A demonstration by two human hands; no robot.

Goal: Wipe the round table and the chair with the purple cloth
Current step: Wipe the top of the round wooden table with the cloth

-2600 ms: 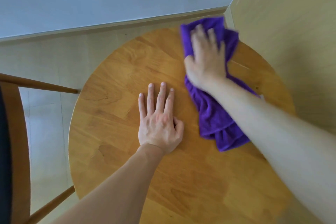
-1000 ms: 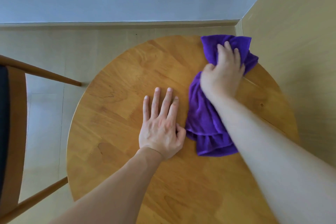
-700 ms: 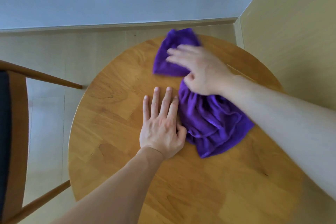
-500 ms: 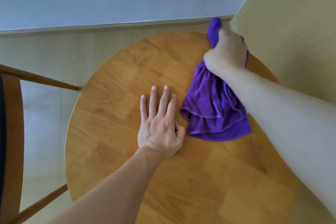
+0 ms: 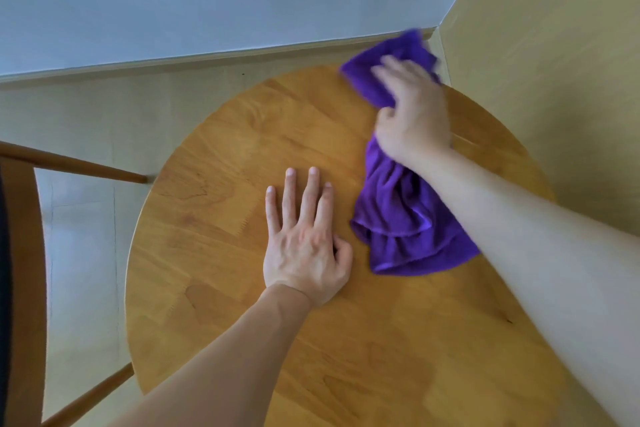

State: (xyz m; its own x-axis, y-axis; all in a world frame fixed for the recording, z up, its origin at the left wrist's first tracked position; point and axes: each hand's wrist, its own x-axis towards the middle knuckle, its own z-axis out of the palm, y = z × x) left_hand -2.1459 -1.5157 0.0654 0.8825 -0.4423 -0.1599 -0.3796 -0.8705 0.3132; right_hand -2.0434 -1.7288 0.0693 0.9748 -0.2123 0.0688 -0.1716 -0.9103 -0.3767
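While right hand (image 5: 414, 116) grips purple cloth (image 5: 405, 215) at far edge of round wood surface (image 5: 221, 253) – rubbing there, likely – left hand (image 5: 304, 243) lies flat, fingers straight, beside cloth – probably to steady. Chair (image 5: 24, 253) waits at left, not wiped yet.

round table (image 5: 242, 288) | purple cloth (image 5: 405, 218), left hand (image 5: 304, 246) lying on it
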